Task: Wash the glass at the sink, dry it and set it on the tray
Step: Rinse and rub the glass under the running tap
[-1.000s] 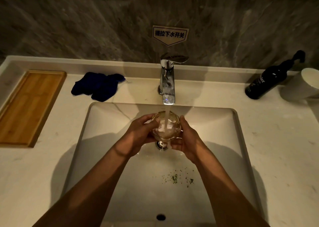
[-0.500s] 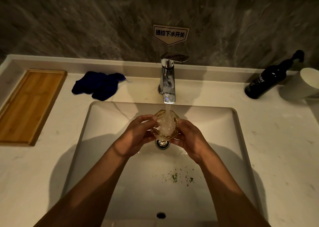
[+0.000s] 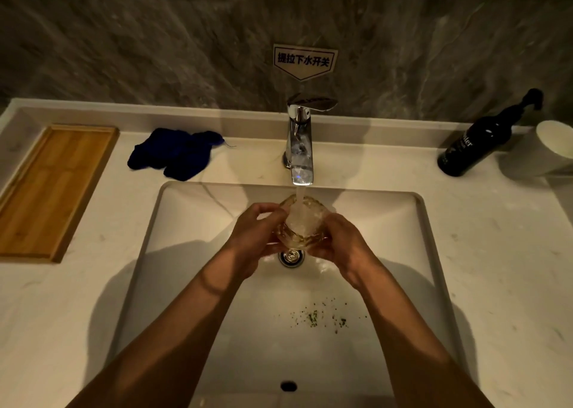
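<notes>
Both hands' grip is closed on the glass (image 3: 300,223): left hand (image 3: 252,237) and right hand (image 3: 338,241) cup its sides under the tap's (image 3: 300,141) stream, over the sink (image 3: 412,221). Wet, faceted glass is probably slippery and fragile; holding low around the thick base seems safest.

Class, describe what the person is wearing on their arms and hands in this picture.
Both forearms are bare to the bottom edge of the picture, with no sleeves showing. The left hand and right hand wear no gloves. A thin dark band circles the left wrist. No rings or watch are visible.
</notes>
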